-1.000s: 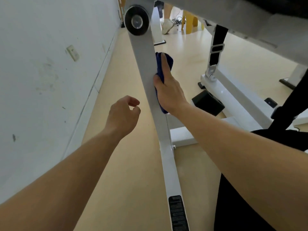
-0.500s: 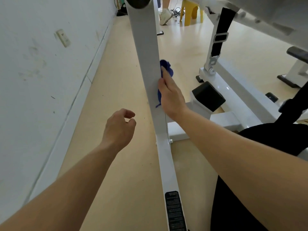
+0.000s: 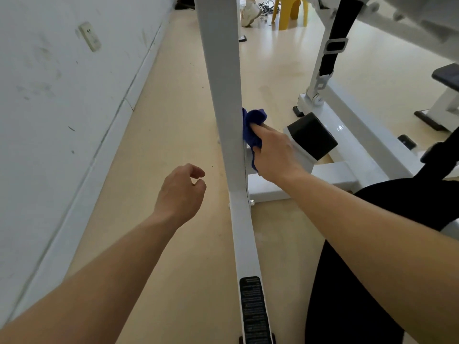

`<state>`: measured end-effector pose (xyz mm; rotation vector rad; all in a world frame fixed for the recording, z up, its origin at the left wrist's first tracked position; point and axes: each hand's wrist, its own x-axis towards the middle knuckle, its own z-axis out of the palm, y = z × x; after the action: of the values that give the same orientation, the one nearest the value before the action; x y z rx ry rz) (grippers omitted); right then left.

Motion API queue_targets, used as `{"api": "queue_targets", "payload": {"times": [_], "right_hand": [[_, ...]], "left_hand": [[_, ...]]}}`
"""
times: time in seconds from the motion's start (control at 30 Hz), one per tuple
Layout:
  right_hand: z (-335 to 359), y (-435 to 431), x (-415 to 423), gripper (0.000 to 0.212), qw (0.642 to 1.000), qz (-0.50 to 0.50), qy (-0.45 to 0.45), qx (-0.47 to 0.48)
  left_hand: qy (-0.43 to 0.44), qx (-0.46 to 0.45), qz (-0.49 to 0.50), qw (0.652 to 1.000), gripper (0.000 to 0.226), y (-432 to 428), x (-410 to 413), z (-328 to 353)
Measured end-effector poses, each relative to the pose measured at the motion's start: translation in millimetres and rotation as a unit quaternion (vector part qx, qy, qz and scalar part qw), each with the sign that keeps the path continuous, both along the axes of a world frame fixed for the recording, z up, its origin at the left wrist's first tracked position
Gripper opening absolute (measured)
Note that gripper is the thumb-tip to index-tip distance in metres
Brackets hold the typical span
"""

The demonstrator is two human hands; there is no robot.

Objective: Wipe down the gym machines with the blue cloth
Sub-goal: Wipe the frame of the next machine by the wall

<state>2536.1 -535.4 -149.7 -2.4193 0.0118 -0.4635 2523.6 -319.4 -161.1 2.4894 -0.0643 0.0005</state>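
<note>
Your right hand (image 3: 275,155) is pressing the blue cloth (image 3: 252,125) against the right-hand face of the white upright post (image 3: 221,83), low on the post and a little above the joint where it meets the base rail (image 3: 244,244). The cloth is bunched. Your forefinger is lying straight along its top and your thumb seems to be tucking in beneath it, so the cloth is sitting pinched between them. The other fingers are hiding behind the cloth, so I cannot tell how they are lying. A tail of cloth is hanging down under your palm, along the post's edge.

Your left hand (image 3: 181,192) is hovering to the left of the post, near it but not touching it. Its fingers are curling loosely and it is holding nothing.

A black label (image 3: 253,309) is sitting on the base rail near the bottom edge of the view. A black pad (image 3: 311,135) is standing just beyond your right hand, on the machine's cross beam (image 3: 330,175). A black strap (image 3: 334,38) is hanging down to the far white beam. A wall socket (image 3: 90,37) is showing on the wall at the left, and a yellow stool (image 3: 290,11) is standing at the far end of the floor.
</note>
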Motion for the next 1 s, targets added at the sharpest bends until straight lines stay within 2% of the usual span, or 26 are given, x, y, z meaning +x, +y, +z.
{"api": "queue_targets", "payload": {"times": [0.03, 0.1, 0.2, 0.27, 0.43, 0.67, 0.87, 0.93, 1.0], "right_hand": [[1.7, 0.3, 1.4, 0.036, 1.000, -0.024, -0.012, -0.002], [4.7, 8.2, 2.1, 0.042, 0.999, -0.028, -0.010, 0.014], [0.6, 19.1, 4.0, 0.048, 0.992, 0.018, 0.069, 0.107], [-7.1, 19.5, 2.4, 0.049, 0.983, 0.018, 0.086, 0.159], [-18.9, 14.4, -15.0, 0.056, 0.979, 0.016, 0.117, 0.164], [-18.8, 29.3, -9.5, 0.062, 0.965, -0.008, 0.099, 0.242], [-23.6, -9.5, -38.1, 0.044, 0.978, 0.084, 0.123, 0.143], [-25.6, -25.9, -47.2, 0.049, 0.988, 0.051, 0.104, 0.098], [-30.1, -34.4, -54.5, 0.051, 0.998, -0.023, 0.030, 0.053]], "left_hand": [[0.000, 0.000, 0.001, 1.000, 0.022, 1.4, 0.9, -0.5], [-0.002, 0.004, 0.000, 1.000, 0.021, 4.2, 1.4, -2.0], [-0.004, 0.007, -0.006, 1.000, 0.021, 6.0, 1.0, -3.6], [-0.006, 0.007, -0.011, 1.000, 0.022, 6.8, 0.8, -4.5], [0.000, 0.008, -0.021, 1.000, 0.022, 1.8, 0.4, -5.9], [-0.004, 0.010, -0.040, 0.999, 0.025, -10.1, -6.5, -5.9], [0.002, 0.027, -0.058, 0.998, 0.026, -17.1, -14.1, -6.1], [0.000, 0.040, -0.077, 0.996, 0.027, -18.8, -18.9, -6.4], [-0.002, 0.057, -0.095, 0.994, 0.028, -19.8, -22.3, -7.3]]}}
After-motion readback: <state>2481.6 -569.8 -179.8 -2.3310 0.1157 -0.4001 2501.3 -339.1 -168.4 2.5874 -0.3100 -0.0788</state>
